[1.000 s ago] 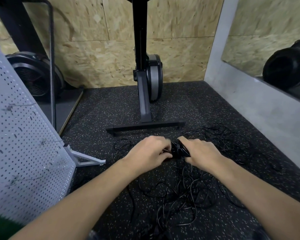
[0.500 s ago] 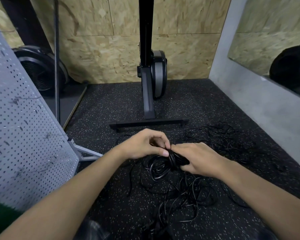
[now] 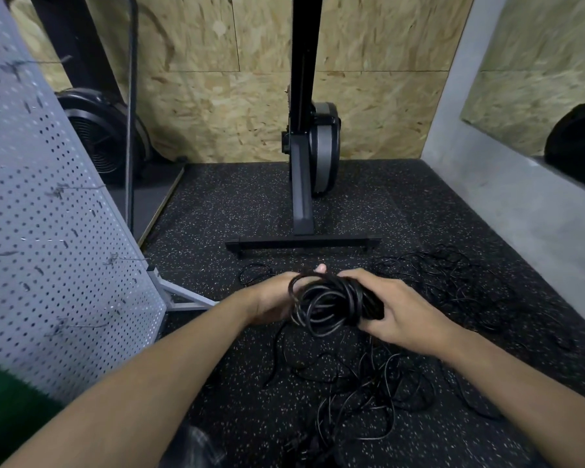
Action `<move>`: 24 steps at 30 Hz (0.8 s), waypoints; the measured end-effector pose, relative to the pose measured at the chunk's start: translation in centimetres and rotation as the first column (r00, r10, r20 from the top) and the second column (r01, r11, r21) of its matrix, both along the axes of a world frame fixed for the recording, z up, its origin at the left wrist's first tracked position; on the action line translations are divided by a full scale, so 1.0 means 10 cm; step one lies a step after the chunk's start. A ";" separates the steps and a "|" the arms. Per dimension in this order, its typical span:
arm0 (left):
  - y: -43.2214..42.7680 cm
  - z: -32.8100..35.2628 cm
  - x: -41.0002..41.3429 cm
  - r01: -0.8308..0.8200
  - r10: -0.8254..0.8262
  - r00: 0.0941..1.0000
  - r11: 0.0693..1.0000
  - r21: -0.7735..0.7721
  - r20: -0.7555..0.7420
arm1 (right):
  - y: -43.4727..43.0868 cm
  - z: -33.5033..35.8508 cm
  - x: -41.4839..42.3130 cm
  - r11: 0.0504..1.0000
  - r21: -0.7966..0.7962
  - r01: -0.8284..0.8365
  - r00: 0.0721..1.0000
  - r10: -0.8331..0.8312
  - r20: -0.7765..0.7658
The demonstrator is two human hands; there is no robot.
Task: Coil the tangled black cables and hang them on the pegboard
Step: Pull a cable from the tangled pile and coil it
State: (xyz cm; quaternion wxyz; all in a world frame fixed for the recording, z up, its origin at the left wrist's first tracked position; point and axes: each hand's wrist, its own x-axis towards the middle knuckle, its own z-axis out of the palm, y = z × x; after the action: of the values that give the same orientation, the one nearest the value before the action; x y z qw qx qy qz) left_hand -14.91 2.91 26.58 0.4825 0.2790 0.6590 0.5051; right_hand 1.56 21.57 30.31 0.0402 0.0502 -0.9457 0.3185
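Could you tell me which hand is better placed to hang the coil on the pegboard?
Probably the left hand: it touches the coil on the side facing the pegboard, at the left. The right hand grips the far side and would reach across.

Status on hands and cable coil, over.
Right grip holds cable coil; left grip supports it, fingers mostly hidden. Coil not yet hung; loose tangled cables on floor below. Pegboard at left.

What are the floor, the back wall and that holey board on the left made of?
Floor: likely rubber matting, matte black with pale flecks. Back wall: pressed wood-chip board, raw, flakes visible. Pegboard: seemingly painted metal, pale grey, rows of punched holes.
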 end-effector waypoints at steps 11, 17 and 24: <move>0.14 0.00 0.19 -0.065 -0.004 0.817 0.993 -0.099 -0.576 | 0.16 -0.04 -0.07 0.862 -0.106 0.495 0.862 -0.503 -0.061; 0.34 0.29 0.55 0.048 -0.267 0.551 0.956 -0.289 -0.790 | 0.32 -0.21 -0.12 0.775 0.403 0.486 0.812 -0.571 0.119; 0.20 0.46 0.52 0.053 -0.293 0.175 0.956 -0.288 -0.940 | 0.26 -0.19 -0.17 0.684 0.651 0.329 0.890 -0.455 0.028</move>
State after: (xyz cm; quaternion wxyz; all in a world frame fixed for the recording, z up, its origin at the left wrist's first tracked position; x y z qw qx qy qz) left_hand -9.69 4.95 31.22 0.0343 0.5604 0.8225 0.0905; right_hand -0.09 24.16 28.42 -0.0005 -0.1737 -0.9843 -0.0297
